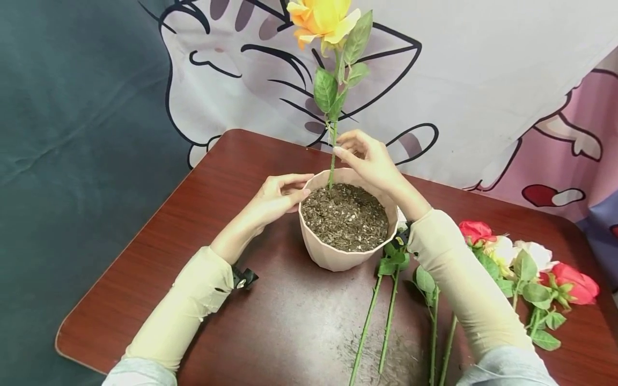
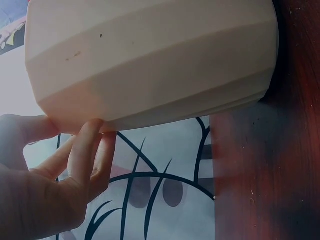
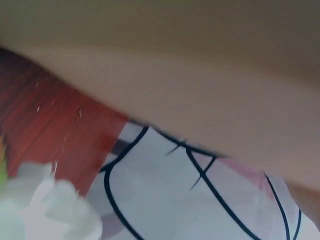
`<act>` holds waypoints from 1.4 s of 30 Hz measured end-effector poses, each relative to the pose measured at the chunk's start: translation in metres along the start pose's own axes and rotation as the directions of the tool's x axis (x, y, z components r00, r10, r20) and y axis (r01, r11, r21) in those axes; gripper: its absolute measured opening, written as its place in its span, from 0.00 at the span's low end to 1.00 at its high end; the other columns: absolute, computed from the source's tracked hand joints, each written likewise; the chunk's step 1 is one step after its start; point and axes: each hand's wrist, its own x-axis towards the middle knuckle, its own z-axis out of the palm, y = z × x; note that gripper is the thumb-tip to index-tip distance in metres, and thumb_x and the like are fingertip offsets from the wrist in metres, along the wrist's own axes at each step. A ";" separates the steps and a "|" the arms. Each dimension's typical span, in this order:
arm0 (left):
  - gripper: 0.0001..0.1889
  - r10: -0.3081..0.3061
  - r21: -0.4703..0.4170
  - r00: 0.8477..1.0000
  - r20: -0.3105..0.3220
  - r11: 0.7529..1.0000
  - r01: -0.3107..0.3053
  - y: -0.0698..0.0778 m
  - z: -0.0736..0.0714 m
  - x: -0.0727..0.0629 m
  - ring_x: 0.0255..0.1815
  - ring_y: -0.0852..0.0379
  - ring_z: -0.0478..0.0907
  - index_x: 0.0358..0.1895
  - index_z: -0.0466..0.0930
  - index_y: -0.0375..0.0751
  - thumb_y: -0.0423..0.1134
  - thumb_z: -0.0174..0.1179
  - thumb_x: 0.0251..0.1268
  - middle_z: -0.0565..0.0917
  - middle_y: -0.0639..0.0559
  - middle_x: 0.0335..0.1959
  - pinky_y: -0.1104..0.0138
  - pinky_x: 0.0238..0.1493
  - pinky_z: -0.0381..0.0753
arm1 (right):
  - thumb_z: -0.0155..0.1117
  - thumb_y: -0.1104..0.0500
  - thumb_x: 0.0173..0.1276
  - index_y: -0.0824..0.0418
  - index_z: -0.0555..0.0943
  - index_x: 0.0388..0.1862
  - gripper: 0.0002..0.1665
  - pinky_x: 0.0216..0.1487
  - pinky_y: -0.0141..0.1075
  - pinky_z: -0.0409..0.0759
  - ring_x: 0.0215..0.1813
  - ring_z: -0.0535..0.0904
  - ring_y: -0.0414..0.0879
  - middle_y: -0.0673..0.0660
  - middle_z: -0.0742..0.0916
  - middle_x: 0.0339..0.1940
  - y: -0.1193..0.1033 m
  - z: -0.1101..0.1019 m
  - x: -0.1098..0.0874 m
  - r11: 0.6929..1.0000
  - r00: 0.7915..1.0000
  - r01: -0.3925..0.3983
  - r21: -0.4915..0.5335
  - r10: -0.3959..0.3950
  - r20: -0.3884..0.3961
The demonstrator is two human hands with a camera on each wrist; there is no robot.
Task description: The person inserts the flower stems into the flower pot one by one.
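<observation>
A pale pink faceted flower pot (image 1: 333,257) holding dark soil (image 1: 347,217) stands on the table. A yellow artificial rose (image 1: 323,21) rises upright from the soil near the far rim, green leaves along its stem. My right hand (image 1: 372,161) pinches the stem above the rim with thumb and fingertips. At the pot's left rim, my left hand (image 1: 277,198) grips the wall; in the left wrist view its fingers (image 2: 85,150) press the pot's outer side (image 2: 160,65). The right wrist view is mostly filled by a blurred pale surface, and the fingers are hidden there.
Right of the pot, under and beside my right forearm, lie several artificial roses, among them a red rose (image 1: 574,284) and a white rose (image 1: 536,254). Their bare green stems (image 1: 388,321) reach toward the near edge. A cat-print curtain (image 1: 483,107) hangs behind the brown table (image 1: 159,257).
</observation>
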 end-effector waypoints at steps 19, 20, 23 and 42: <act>0.21 0.022 0.011 1.000 -0.018 1.000 -0.022 0.003 -0.021 -0.003 0.47 0.57 0.76 0.63 0.72 0.42 0.34 0.56 0.66 0.76 0.42 0.53 0.68 0.45 0.81 | 0.61 0.49 0.67 0.55 0.75 0.54 0.20 0.36 0.25 0.76 0.34 0.79 0.33 0.56 0.85 0.41 0.005 -0.061 -0.088 0.969 0.979 -0.174 -0.175 0.152 -0.133; 0.21 0.026 0.008 1.000 -0.017 1.000 -0.026 0.002 -0.022 -0.003 0.47 0.57 0.76 0.63 0.71 0.41 0.34 0.55 0.66 0.76 0.42 0.53 0.68 0.45 0.81 | 0.60 0.49 0.67 0.55 0.75 0.54 0.20 0.35 0.26 0.76 0.34 0.79 0.35 0.56 0.85 0.41 0.006 -0.062 -0.094 0.964 0.976 -0.196 -0.181 0.173 -0.133; 0.22 0.029 0.006 0.999 -0.017 1.000 -0.029 0.002 -0.027 -0.005 0.47 0.56 0.76 0.63 0.71 0.41 0.33 0.55 0.66 0.76 0.41 0.54 0.67 0.45 0.81 | 0.60 0.49 0.67 0.54 0.75 0.54 0.20 0.36 0.26 0.74 0.34 0.79 0.36 0.53 0.86 0.40 0.007 -0.065 -0.113 0.950 0.965 -0.253 -0.181 0.234 -0.122; 0.21 0.017 0.011 0.999 -0.051 1.000 -0.016 0.003 -0.034 -0.008 0.45 0.60 0.76 0.64 0.71 0.41 0.33 0.54 0.67 0.75 0.42 0.54 0.67 0.46 0.81 | 0.65 0.48 0.62 0.61 0.80 0.36 0.16 0.26 0.30 0.78 0.22 0.79 0.37 0.48 0.85 0.24 0.013 0.008 -0.190 0.913 0.920 -0.297 -0.278 0.352 0.174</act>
